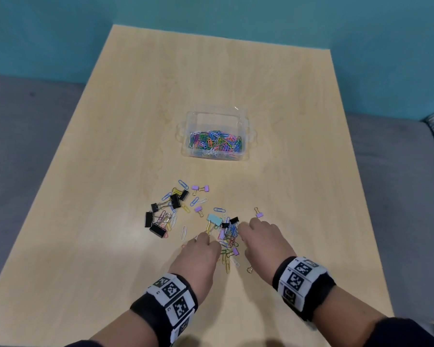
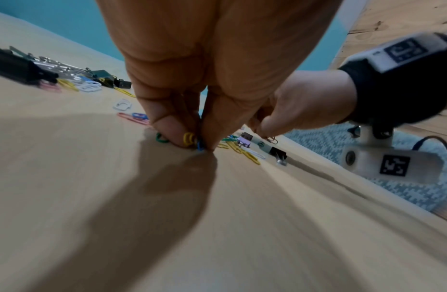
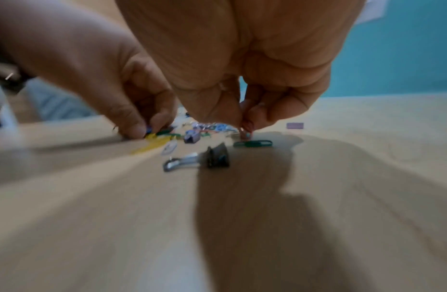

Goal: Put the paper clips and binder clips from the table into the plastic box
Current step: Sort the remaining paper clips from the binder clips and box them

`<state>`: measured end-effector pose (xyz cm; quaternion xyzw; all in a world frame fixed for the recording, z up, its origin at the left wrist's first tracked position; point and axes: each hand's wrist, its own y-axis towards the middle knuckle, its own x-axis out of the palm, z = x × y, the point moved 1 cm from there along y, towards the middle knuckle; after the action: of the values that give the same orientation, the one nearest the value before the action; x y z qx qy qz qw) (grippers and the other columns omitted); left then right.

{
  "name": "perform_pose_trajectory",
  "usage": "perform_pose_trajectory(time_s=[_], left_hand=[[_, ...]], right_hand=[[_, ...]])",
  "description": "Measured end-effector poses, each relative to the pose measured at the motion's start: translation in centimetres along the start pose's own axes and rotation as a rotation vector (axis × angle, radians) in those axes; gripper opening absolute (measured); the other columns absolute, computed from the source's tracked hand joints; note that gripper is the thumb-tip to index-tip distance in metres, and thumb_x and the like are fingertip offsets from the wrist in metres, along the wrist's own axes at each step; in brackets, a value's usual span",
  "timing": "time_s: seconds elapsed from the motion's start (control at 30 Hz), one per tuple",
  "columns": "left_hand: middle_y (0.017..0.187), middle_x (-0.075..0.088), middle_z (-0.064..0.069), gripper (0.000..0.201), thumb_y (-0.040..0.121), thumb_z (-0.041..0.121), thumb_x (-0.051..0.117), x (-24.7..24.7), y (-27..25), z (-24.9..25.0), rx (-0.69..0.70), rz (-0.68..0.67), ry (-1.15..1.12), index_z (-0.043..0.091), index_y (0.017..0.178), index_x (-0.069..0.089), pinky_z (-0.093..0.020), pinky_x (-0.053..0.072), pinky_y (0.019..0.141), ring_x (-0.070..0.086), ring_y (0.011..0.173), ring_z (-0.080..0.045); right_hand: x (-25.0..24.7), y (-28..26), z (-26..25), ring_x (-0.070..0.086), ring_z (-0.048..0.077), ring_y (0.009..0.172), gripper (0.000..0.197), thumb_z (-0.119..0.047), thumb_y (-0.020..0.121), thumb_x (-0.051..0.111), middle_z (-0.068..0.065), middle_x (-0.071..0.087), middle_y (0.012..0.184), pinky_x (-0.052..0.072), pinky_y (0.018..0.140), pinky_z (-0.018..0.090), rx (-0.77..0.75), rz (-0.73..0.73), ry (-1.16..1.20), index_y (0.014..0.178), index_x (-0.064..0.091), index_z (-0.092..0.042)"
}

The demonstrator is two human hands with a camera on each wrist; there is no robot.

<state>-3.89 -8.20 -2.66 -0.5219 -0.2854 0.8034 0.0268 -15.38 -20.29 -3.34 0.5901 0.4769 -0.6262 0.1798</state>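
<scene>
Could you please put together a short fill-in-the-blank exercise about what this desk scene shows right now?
1. The clear plastic box already holds a heap of coloured ____ clips.
2. The wall behind the table is ____ in colour.
3. The left hand and right hand both reach into the scattered clips, which lie ____ the person than the box does.
4. The large light-blue binder clip lies on the ____.

Missing words: paper; teal; nearer to; table

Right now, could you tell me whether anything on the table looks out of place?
Nothing looks damaged. Loose clips lie scattered on the table, outside the plastic box. One lilac binder clip sits apart to the right.
</scene>
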Motion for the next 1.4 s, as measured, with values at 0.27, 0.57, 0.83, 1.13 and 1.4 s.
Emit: perform_pose_trajectory(time_s=[0.27,0.57,0.83,1.13,1.4], left_hand=[[0.085,0.056,0.000,0.015,0.079,0.003,0.046,0.3,0.7,-1.4,-0.102,0.053,-0.277,0.018,0.079,0.051,-0.030,0.041,0.062,0.053,0.075,-0.020],[0.071,0.057,-0.012,0.017,0.083,-0.011,0.052,-4.8,2.1,-3.4,-0.363,-0.196,-1.936,-0.001,0.087,0.065,-0.028,0.055,0.056,0.055,0.062,-0.019],[0.071,0.059,-0.015,0.018,0.090,-0.008,0.045,-5.3,2.8,-2.9,-0.398,-0.156,-2.087,-0.005,0.090,0.062,-0.031,0.059,0.062,0.062,0.066,-0.028],[0.100,0.065,-0.026,0.026,0.090,-0.008,0.042,-5.1,3.2,-3.1,-0.419,-0.125,-2.039,-0.007,0.110,0.057,-0.038,0.059,0.076,0.066,0.088,-0.034],[0.101,0.064,-0.023,0.029,0.087,-0.016,0.043,-5.6,3.4,-4.3,-0.411,0.056,-1.748,0.000,0.108,0.056,-0.031,0.059,0.070,0.069,0.089,-0.035]], right_hand=[[-2.1,0.0,2.6,0.049,0.023,0.068,0.022,-0.004,0.069,0.056,0.000,0.052,0.078,0.042,0.062,0.035,0.283,0.103,0.594,0.075,0.042,-0.020],[-3.7,1.2,2.9,0.046,0.020,0.046,0.020,0.013,0.070,0.051,0.011,0.054,0.056,0.038,0.050,0.026,0.470,0.153,1.264,0.075,0.054,-0.007],[-4.6,1.9,1.1,0.050,0.020,0.055,0.030,0.018,0.083,0.041,0.008,0.049,0.064,0.043,0.053,0.029,0.476,-0.005,1.973,0.080,0.056,-0.008],[-4.4,2.2,0.4,0.066,0.022,0.057,0.027,0.015,0.086,0.040,0.009,0.055,0.062,0.056,0.055,0.030,0.543,-0.074,2.028,0.082,0.057,-0.006],[-4.3,2.0,1.1,0.058,0.023,0.052,0.028,0.017,0.083,0.037,0.009,0.054,0.053,0.050,0.047,0.028,0.584,-0.020,1.891,0.084,0.055,-0.004]])
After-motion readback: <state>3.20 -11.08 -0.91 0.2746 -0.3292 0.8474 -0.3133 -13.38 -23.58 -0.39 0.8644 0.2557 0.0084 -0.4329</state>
